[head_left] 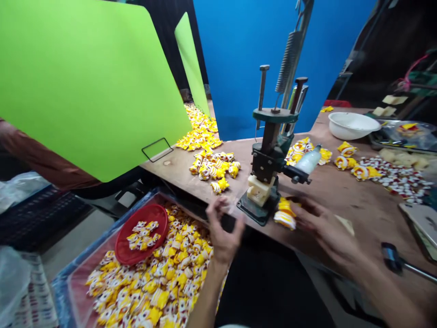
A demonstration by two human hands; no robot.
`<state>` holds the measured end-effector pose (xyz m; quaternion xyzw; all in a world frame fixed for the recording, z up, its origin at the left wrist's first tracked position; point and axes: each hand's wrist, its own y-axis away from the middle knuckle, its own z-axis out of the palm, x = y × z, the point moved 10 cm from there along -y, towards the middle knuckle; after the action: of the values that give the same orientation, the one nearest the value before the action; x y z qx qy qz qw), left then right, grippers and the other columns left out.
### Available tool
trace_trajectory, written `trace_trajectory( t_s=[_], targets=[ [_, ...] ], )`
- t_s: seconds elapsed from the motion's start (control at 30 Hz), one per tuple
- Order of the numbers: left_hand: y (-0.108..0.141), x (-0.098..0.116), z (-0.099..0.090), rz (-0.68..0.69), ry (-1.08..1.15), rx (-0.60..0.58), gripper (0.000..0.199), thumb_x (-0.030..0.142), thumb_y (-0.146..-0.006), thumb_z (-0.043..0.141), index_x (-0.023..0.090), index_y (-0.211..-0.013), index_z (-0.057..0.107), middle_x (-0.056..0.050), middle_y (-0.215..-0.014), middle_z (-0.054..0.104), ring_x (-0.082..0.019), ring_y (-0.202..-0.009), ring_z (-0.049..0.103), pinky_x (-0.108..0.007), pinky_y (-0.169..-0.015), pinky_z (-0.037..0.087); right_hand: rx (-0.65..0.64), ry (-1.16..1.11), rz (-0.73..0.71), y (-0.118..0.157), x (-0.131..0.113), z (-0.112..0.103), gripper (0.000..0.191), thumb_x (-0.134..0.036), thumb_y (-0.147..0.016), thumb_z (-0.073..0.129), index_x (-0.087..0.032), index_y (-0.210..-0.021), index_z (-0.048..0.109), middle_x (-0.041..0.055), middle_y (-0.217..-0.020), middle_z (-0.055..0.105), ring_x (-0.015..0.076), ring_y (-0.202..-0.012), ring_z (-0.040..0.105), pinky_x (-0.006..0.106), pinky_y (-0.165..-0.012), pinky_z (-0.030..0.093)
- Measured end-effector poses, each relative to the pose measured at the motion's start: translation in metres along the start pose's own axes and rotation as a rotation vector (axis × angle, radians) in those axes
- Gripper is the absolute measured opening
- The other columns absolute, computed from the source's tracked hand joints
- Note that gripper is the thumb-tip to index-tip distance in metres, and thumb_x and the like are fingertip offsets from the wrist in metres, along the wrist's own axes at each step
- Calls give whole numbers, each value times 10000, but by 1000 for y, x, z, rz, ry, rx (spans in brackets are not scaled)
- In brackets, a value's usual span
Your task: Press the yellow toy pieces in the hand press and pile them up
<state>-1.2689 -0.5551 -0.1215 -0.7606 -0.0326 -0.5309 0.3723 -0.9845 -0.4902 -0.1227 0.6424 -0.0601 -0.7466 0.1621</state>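
Observation:
My right hand grips a yellow-and-white plastic figure piece just right of the base of a hand press. A cream block-shaped fixture sits low on that press, its details too small to make out. In front of the table edge, left of the press, my left hand is raised with fingers curled but apart, and nothing shows between them. Beyond it, one loose yellow piece lies near a small heap of similar pieces. Motion blurs both hands somewhat.
A crate full of yellow-and-white pieces stands lower left, a red dish on top. Small white-and-red parts, a white bowl, a phone and a black-headed hammer lie right. Green and blue panels stand behind.

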Motion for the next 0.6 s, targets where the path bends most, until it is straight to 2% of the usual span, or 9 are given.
trace_trajectory(
  t_s=[0.03, 0.1, 0.17, 0.23, 0.3, 0.37, 0.5, 0.6],
  targets=[
    [19, 14, 18, 14, 32, -95, 879, 386, -866, 912, 277, -1600, 441, -170, -1516, 595, -311, -1336, 671, -475, -1144, 581, -36, -90, 36, 0, 12, 21, 577, -579, -744, 988, -277, -1201, 809, 67, -1334, 794, 275, -1159, 776, 277, -863, 668],
    [45, 34, 38, 39, 56, -151, 811, 344, -867, 918, 293, -1566, 511, -156, -1516, 622, -315, -1341, 686, -479, -1143, 597, -61, -220, 48, -3, 28, 50, 582, -571, -738, 999, -252, -1174, 782, 66, -1281, 805, 257, -1142, 777, 279, -879, 660],
    [52, 34, 43, 22, 51, -92, 597, 304, -937, 851, 294, -1485, 613, -122, -1434, 699, -294, -1309, 717, -473, -1151, 598, -94, -263, 28, -9, 35, 67, 596, -575, -747, 993, -243, -1184, 763, 69, -1268, 807, 257, -1147, 775, 306, -915, 656],
    [43, 21, 42, -29, 39, -30, 470, 302, -983, 800, 288, -1435, 673, -99, -1384, 746, -281, -1285, 739, -469, -1160, 594, -89, -204, -17, -15, 34, 63, 613, -604, -762, 974, -238, -1205, 761, 76, -1280, 802, 265, -1177, 766, 337, -947, 654],
    [27, 6, 43, -77, 30, 1, 503, 344, -965, 825, 277, -1441, 679, -98, -1377, 760, -280, -1238, 763, -463, -1126, 613, -39, -111, -76, -18, 28, 42, 620, -634, -766, 957, -237, -1204, 770, 82, -1246, 808, 273, -1178, 763, 363, -965, 653],
    [10, -1, 50, -84, 30, 3, 496, 377, -937, 855, 259, -1394, 701, -91, -1298, 786, -268, -1135, 793, -446, -1058, 642, 21, -41, -127, -19, 19, 12, 599, -644, -760, 955, -245, -1174, 784, 79, -1171, 817, 270, -1121, 771, 373, -948, 658],
    [-8, 10, 68, -38, -24, -19, 308, 372, -965, 818, 236, -1233, 754, -81, -1163, 784, -256, -1080, 773, -426, -1005, 644, 112, 20, -174, -31, -4, -48, 477, -607, -799, 945, -267, -1108, 814, 58, -1114, 809, 224, -1046, 756, 306, -890, 652],
    [-8, 12, 74, -67, -18, -6, 270, 372, -981, 790, 234, -1209, 747, -85, -1167, 761, -257, -1119, 752, -416, -1007, 637, 200, -154, -216, -63, -39, -81, 397, -574, -871, 898, -242, -1063, 797, 63, -1092, 792, 190, -1040, 739, 244, -860, 646]
  ],
)
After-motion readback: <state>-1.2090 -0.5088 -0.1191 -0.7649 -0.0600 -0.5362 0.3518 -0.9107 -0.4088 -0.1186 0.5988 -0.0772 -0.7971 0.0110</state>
